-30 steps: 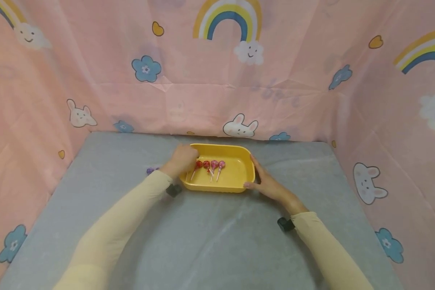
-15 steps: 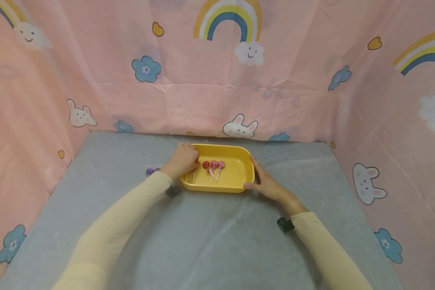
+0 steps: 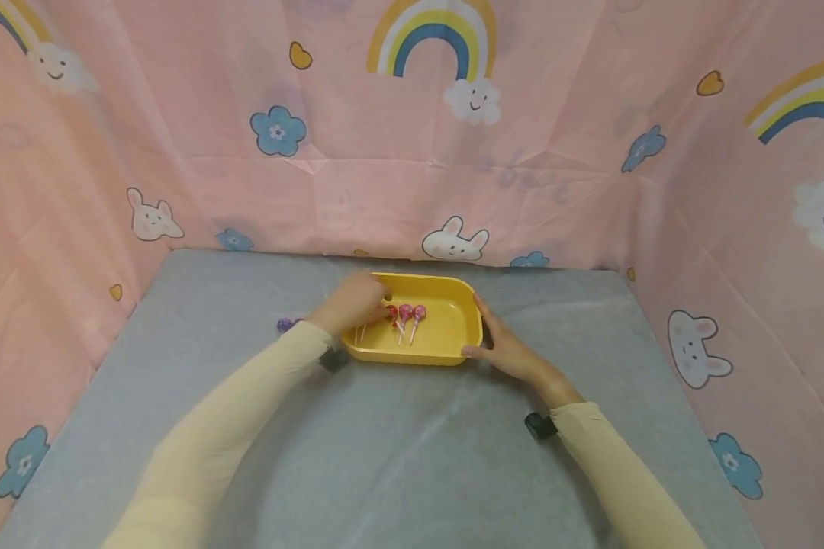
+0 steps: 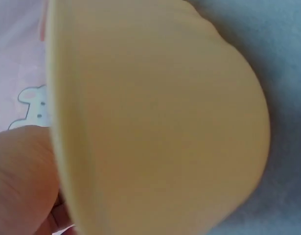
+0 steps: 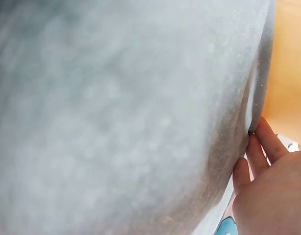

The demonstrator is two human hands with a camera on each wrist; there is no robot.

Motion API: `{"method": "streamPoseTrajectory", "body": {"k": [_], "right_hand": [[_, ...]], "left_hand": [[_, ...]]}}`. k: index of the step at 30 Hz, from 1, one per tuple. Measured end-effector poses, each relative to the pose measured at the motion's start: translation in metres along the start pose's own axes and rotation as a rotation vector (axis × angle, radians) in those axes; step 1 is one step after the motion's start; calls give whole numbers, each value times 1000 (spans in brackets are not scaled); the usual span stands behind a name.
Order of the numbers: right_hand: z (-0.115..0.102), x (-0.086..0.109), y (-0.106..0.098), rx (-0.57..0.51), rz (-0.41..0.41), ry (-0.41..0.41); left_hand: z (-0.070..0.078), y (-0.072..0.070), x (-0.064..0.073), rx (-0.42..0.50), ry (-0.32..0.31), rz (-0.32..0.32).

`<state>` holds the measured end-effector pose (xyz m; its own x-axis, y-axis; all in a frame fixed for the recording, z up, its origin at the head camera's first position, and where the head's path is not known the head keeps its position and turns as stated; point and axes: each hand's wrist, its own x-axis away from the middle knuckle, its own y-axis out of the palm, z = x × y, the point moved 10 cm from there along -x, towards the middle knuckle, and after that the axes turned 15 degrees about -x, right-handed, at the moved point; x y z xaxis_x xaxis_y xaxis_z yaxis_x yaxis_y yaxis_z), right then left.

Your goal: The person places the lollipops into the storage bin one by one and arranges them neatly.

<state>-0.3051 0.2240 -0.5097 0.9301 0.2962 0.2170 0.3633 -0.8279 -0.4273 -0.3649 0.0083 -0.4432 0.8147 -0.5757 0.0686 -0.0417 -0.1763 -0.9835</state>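
Observation:
A yellow tray point(image 3: 446, 357) with raised walls stands on the table, its outer wall filling much of the left wrist view. Inside lie several lollipops: two pink ones point(image 3: 420, 313), a red one point(image 3: 393, 313) partly covered, and white sticks point(image 3: 364, 333) whose heads are hidden under my left hand point(image 3: 353, 300). That hand reaches over the tray's left end, fingers bent down beside the red lollipop; whether they pinch it is hidden. My right hand point(image 3: 511, 352) holds the tray's right end, thumb at the near corner and fingers point(image 5: 270, 142) along the outer wall.
A purple-wrapped lollipop point(image 3: 286, 325) lies on the grey tabletop point(image 3: 412, 457) left of the tray, partly behind my left wrist. Behind the table hangs a pink patterned curtain point(image 3: 357, 183), which also runs along both sides.
My left hand has shifted right inside the tray, from the leftmost red lollipop to the one beside it, covering more of the red heads. My right hand and the tray stay put.

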Motion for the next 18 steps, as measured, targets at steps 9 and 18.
{"method": "streamPoseTrajectory", "body": {"k": [9,18], "right_hand": [[-1,0,3,3,-13,-4],[-2,1,2,4,-14,-15]], "left_hand": [[8,3,-5,-11,14,8],[1,0,-1,51,2,-43]]}}
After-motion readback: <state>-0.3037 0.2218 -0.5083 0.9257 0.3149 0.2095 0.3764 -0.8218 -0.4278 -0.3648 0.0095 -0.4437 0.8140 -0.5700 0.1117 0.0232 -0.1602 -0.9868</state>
